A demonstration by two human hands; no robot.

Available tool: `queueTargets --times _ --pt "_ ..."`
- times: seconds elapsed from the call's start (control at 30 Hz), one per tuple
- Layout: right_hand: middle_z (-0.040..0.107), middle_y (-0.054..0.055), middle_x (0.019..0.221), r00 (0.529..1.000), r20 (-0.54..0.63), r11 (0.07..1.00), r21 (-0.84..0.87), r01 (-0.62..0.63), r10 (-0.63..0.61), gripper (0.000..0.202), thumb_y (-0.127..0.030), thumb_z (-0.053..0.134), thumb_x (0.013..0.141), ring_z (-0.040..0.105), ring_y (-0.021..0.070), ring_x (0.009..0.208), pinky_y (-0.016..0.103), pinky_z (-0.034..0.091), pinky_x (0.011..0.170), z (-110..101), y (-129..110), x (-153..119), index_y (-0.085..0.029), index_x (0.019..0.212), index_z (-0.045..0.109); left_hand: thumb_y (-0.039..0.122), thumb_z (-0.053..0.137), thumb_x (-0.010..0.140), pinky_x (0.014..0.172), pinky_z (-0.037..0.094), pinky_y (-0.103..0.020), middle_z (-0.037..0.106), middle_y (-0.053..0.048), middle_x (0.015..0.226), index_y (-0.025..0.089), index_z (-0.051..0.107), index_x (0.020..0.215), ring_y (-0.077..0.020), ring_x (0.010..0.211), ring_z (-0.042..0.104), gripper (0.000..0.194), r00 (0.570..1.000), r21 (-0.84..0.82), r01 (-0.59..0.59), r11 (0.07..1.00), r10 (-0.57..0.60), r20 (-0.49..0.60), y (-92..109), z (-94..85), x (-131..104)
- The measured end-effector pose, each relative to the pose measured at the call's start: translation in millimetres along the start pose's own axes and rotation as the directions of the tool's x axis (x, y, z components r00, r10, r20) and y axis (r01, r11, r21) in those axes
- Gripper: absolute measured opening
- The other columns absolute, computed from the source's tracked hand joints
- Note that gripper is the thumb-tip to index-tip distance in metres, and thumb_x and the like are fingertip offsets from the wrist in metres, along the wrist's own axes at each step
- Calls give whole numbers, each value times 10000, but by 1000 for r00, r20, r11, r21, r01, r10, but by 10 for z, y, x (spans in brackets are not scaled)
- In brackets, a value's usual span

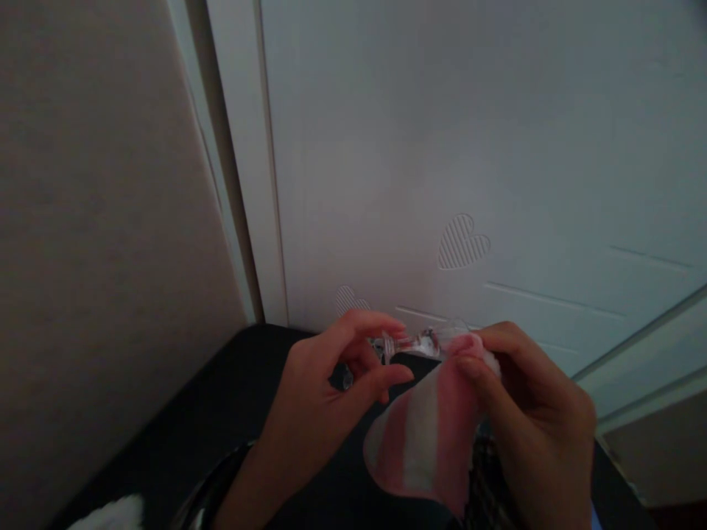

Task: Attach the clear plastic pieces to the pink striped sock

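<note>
A clear, glass-like object [425,343] with a narrow middle lies sideways between my two hands; its exact kind is hard to make out in the dim light. My left hand [336,390] is around its left end, middle fingers curled against it, while the index finger and thumb stand apart. At the right end, my right hand [530,405] pinches a pink and white striped cloth [423,434] against the object with thumb and forefinger. The rest of the cloth hangs down below the fingers. Part of the object's right end is hidden by cloth and fingertips.
Beneath my hands is a dark surface [221,412]. A white panel with carved hearts [462,241] rises just behind it, and a beige wall [110,221] stands on the left. Something white and fluffy [110,513] shows at the lower left edge.
</note>
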State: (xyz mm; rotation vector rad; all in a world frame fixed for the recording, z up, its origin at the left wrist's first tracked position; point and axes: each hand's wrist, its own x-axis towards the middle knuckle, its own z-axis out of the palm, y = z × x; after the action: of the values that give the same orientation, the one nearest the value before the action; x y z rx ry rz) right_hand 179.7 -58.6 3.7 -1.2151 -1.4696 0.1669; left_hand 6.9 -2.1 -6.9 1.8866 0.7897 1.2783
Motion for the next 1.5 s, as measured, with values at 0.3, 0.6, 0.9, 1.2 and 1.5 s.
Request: queueTargets --times 0.3,0.6,0.9,1.2,1.5 --pt "598 -49 801 1000 22 1000 17 20 -20 93 -182 611 857 556 104 723 223 407 615 24 -3 8 -272 877 628 388 454 927 539 420 -194 631 36 700 265 565 1085 -84 554 582 230 998 -120 -10 993 17 53 -28 13 -8" --pt "594 -36 771 999 -9 999 -16 -39 39 38 -225 590 873 555 113 680 238 405 594 26 -2 -3 -248 848 607 279 674 794 578 450 -190 577 51 754 309 538 1124 -100 630 568 359 998 -66 -36 997 39 51 -30 53 -22" --pt "594 -48 779 1000 -22 1000 6 -12 12 53 -217 596 867 545 101 684 223 400 588 23 -15 -10 -259 857 625 319 638 823 561 422 -202 617 63 687 275 590 983 -100 599 579 173 996 38 -14 999 11 91 -36 -11 -4" --pt "602 -55 821 1000 9 999 20 25 -25 91 -188 579 876 576 87 763 202 419 640 27 -1 -5 -265 901 622 286 637 813 573 404 -227 612 28 710 231 623 935 -131 632 569 134 994 -2 5 1000 -5 109 -71 -42 6" --pt "618 -59 829 1000 3 1000 23 17 -17 82 -204 605 862 582 89 766 198 425 633 9 -5 -12 -272 895 634 378 583 851 578 406 -213 599 49 691 266 614 1004 -110 617 560 192 993 1 -13 1000 13 121 -66 -39 4"
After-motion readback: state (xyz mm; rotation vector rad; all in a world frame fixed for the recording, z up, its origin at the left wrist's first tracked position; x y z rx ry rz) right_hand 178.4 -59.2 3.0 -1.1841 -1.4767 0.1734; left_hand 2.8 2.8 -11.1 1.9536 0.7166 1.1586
